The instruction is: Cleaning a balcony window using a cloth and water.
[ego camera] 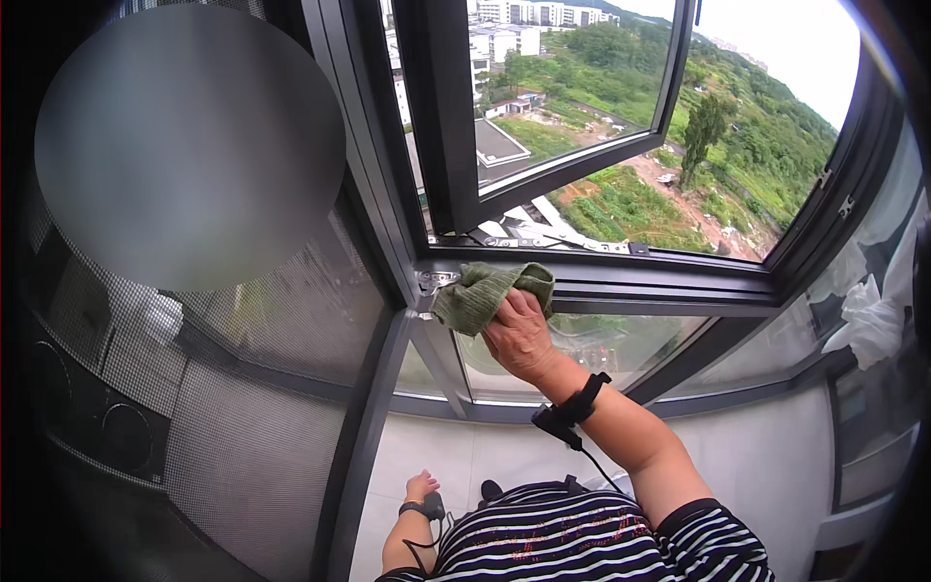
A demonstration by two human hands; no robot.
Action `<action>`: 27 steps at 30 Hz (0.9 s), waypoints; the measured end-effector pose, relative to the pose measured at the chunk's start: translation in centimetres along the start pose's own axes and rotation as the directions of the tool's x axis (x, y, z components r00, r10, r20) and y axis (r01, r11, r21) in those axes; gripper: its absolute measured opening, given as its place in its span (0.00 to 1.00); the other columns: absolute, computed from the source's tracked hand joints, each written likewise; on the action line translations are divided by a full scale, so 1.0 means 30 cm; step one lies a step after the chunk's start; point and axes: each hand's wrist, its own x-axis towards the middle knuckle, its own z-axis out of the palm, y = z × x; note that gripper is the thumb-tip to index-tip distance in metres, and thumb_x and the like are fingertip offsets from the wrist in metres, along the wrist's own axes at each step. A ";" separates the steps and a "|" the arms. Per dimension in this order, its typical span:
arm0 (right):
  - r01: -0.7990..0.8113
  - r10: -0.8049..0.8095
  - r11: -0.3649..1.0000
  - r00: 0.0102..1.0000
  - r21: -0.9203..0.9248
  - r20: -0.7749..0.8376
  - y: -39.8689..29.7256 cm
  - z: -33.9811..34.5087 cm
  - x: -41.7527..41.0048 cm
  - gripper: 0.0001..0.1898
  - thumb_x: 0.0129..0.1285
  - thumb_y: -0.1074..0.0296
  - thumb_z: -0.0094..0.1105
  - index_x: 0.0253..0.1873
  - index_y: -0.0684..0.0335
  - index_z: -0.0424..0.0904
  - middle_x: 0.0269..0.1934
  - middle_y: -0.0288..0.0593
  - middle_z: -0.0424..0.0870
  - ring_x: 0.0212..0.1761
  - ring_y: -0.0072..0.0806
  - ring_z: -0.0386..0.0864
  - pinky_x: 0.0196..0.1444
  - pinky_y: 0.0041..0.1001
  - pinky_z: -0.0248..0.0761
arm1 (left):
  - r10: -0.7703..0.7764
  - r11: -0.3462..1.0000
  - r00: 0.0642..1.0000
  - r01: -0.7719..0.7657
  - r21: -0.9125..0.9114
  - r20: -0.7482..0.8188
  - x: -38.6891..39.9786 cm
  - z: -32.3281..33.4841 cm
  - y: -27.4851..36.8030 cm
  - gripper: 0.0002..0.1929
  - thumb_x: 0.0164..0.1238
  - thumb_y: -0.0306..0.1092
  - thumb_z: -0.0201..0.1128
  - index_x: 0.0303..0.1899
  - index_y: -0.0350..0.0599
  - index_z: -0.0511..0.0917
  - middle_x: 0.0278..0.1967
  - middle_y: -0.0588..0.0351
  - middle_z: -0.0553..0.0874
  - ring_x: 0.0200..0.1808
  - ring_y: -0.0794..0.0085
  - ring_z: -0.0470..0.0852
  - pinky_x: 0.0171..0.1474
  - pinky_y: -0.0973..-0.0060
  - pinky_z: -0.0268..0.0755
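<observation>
My right hand [522,333] grips a crumpled green cloth [476,298] and presses it on the dark metal window frame [654,285], at the left end of its lower rail. Close by, a metal hinge plate [436,280] shows at the frame's corner, partly beside the cloth. Above stands an opened window sash [574,178], tilted outward on a metal stay arm [560,240]. My left hand [422,484] hangs low by my side, away from the frame, with its fingers partly spread and nothing seen in it.
A mesh screen panel [262,451] fills the left side, with a dark cooktop [109,415] behind it. White plastic [869,320] hangs at the right. Lower glass panes [618,342] lie under the rail, above a pale tiled floor [422,444]. A cable runs from each wrist strap.
</observation>
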 end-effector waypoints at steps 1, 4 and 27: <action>-0.031 0.031 0.999 1.000 -0.023 -0.001 0.041 -0.038 -0.042 0.20 0.51 0.68 0.64 0.52 0.53 0.81 0.59 0.42 0.73 0.62 0.40 0.68 0.63 0.39 0.60 | 0.124 0.931 0.992 -0.118 0.346 0.004 0.014 0.011 0.022 0.26 0.78 0.49 0.47 0.63 0.36 0.66 0.58 0.38 0.76 0.56 0.49 0.78 0.51 0.58 0.74; -0.091 0.085 0.992 0.994 -0.093 -0.063 0.195 -0.181 -0.223 0.22 0.50 0.68 0.65 0.54 0.52 0.81 0.59 0.41 0.74 0.61 0.41 0.69 0.63 0.41 0.60 | 0.166 0.922 0.970 -0.216 0.321 0.175 0.024 0.046 0.102 0.28 0.78 0.52 0.47 0.64 0.35 0.64 0.60 0.38 0.74 0.59 0.48 0.76 0.55 0.55 0.71; -0.415 0.412 0.906 0.909 -0.078 -0.057 0.453 -0.603 -0.350 0.16 0.65 0.59 0.59 0.52 0.62 0.80 0.51 0.48 0.77 0.59 0.45 0.71 0.63 0.40 0.61 | 0.869 0.364 0.185 -0.866 0.342 -0.458 -0.446 0.539 1.139 0.37 0.74 0.51 0.56 0.75 0.46 0.51 0.73 0.50 0.57 0.71 0.61 0.59 0.72 0.57 0.50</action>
